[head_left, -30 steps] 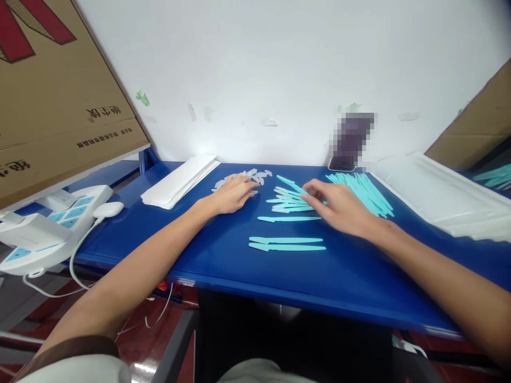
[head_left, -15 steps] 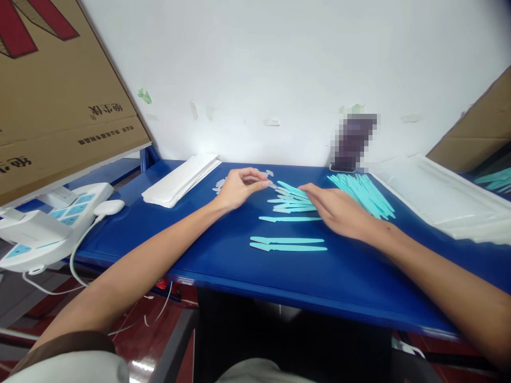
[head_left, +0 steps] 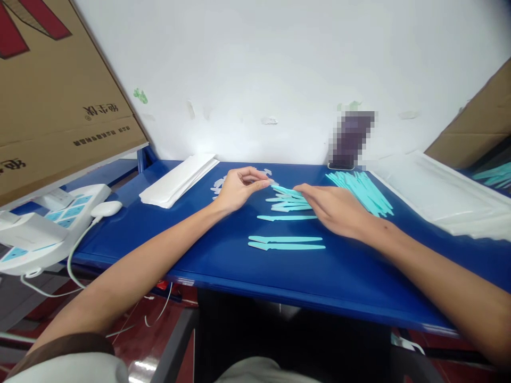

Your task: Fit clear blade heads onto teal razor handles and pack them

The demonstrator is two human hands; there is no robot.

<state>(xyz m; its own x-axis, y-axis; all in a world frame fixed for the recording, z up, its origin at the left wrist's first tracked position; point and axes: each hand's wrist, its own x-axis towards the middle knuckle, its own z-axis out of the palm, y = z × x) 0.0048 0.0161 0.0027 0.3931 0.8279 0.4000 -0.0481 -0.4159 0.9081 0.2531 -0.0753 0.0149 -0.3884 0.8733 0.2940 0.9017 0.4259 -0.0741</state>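
My right hand [head_left: 335,208] pinches a teal eyebrow razor [head_left: 285,190] by its handle, tip pointing left. Facing it, my left hand [head_left: 240,187] has thumb and fingertips closed on a small clear cap [head_left: 273,182]. The razor's tip meets the cap or lies right at it; I cannot tell how far inside. Several more razors [head_left: 284,204] lie in a loose cluster under the right hand. A single razor [head_left: 285,217] and a pair of razors [head_left: 286,247] lie nearer to me. Loose clear caps [head_left: 217,185] are partly hidden behind my left hand.
A larger pile of teal razors [head_left: 361,192] lies right of centre on the blue table [head_left: 223,250]. White paper sleeves [head_left: 178,181] lie at the left, beyond a power strip [head_left: 75,213]. A white tray [head_left: 431,186] is at the right. A blurred phone [head_left: 352,139] leans against the wall.
My right hand has moved slightly left, bringing the razor's tip to the cap in my left hand. The left hand has stayed almost still. The view has shifted a little.
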